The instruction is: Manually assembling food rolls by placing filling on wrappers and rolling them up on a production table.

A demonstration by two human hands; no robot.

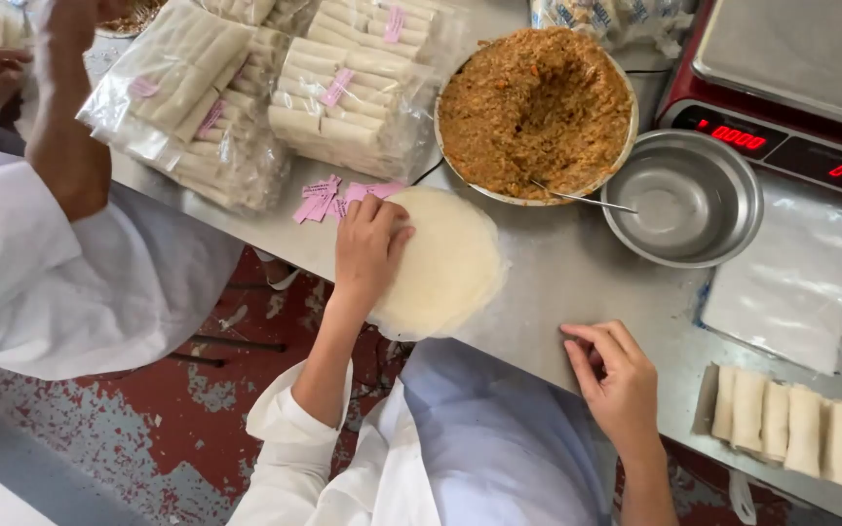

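A co-worker's arm (pixel 65 127) in a white sleeve reaches up at far left, beside bags of rolls (pixel 246 97) and pink labels (pixel 328 200). The left hand (pixel 367 248) lies flat on a round wrapper (pixel 445 263), fingers together and pressed on its left edge; the wrapper sits on the steel table (pixel 557 282), overhanging the near edge. Behind it stands a bowl of filling (pixel 536 112) with a spoon (pixel 587 202) against it, then an empty steel bowl (pixel 684 200) and a scale (pixel 782 88). The right hand (pixel 616 380) rests on the table's edge, fingers loosely curled, holding nothing. Finished rolls (pixel 801 429) lie at right.
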